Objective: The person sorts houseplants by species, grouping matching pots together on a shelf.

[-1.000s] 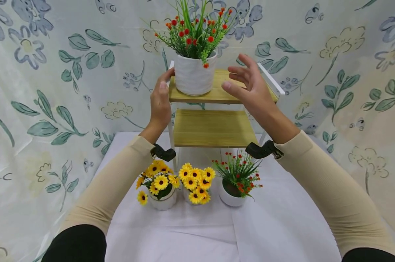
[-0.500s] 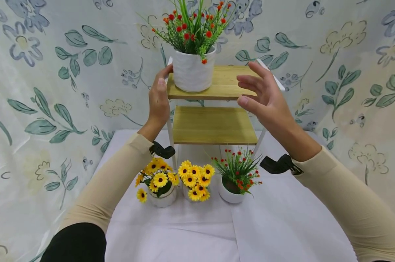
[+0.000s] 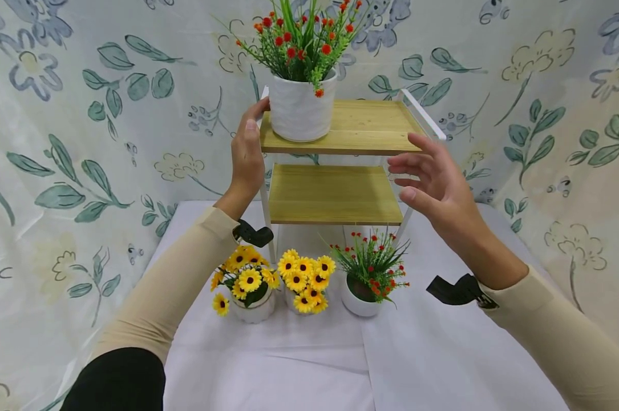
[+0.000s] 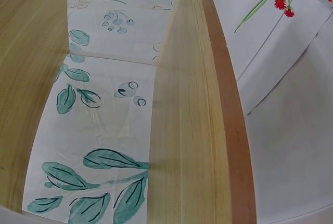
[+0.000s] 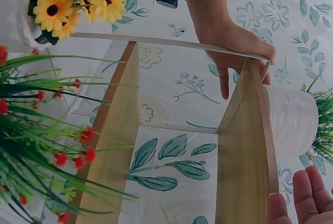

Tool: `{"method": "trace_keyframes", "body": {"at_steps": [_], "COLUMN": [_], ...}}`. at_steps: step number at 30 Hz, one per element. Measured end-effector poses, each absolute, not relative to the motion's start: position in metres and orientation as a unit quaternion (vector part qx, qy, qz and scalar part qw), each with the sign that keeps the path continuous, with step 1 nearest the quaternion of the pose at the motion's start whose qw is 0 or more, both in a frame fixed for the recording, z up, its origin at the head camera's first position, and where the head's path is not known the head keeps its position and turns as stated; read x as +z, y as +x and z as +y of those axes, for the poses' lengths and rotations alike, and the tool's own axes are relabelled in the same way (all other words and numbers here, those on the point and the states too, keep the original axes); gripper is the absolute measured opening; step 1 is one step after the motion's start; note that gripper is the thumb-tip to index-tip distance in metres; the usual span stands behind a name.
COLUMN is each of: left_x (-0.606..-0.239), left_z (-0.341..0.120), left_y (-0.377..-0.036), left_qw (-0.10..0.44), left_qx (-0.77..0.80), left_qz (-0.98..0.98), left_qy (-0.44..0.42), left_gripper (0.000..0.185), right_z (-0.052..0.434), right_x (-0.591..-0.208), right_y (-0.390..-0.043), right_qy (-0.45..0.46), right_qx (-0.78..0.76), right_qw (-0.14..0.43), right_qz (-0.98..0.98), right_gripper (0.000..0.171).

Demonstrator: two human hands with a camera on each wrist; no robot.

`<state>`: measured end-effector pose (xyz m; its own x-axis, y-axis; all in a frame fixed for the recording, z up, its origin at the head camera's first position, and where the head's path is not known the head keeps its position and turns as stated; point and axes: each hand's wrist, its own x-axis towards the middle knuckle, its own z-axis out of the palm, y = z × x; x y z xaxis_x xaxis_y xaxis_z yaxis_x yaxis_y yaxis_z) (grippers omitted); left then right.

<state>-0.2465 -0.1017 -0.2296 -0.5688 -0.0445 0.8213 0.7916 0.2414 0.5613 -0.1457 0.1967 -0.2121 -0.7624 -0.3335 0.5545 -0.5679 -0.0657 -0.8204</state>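
A white pot of red flowers point(image 3: 301, 111) stands at the left of the top board of a two-tier wooden shelf point(image 3: 360, 128) with a white frame. My left hand point(image 3: 251, 123) grips the shelf's upper left edge beside the pot, thumb in front and fingers behind; in the right wrist view the left hand point(image 5: 237, 39) wraps that edge next to the pot point(image 5: 291, 120). My right hand point(image 3: 409, 171) hovers open, holding nothing, off the shelf's right front corner. Its fingertips point(image 5: 307, 200) show in the right wrist view. The left wrist view shows only the shelf boards point(image 4: 192, 120).
On the white-clothed table point(image 3: 442, 365) in front of the shelf stand two pots of yellow sunflowers point(image 3: 247, 288) point(image 3: 304, 282) and a small pot of red flowers point(image 3: 368, 279). The lower board point(image 3: 335, 194) carries nothing. A floral cloth point(image 3: 83, 142) hangs behind and at both sides.
My right hand has drawn away from the pot on the top board, moving down and to the right. The left hand keeps its grip on the shelf's edge.
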Motion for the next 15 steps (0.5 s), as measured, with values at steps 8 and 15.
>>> {"method": "trace_keyframes", "body": {"at_steps": [8,15], "left_x": [-0.231,-0.228], "left_z": [-0.102,-0.102], "left_y": [-0.247,-0.245], "left_qw": [0.383,0.384], "left_qx": [-0.550,-0.553], "left_qz": [-0.690,-0.686], "left_qy": [-0.275,-0.277], "left_gripper": [0.051,0.051], "right_z": [0.211,0.226], "right_x": [-0.236,-0.257], "right_y": [-0.139,-0.135], "right_qy": [0.314,0.306], "right_qx": [0.635,0.638], "right_qw": [0.088,0.091], "right_qz": [-0.701,-0.701], "right_gripper": [0.068,0.063]}}
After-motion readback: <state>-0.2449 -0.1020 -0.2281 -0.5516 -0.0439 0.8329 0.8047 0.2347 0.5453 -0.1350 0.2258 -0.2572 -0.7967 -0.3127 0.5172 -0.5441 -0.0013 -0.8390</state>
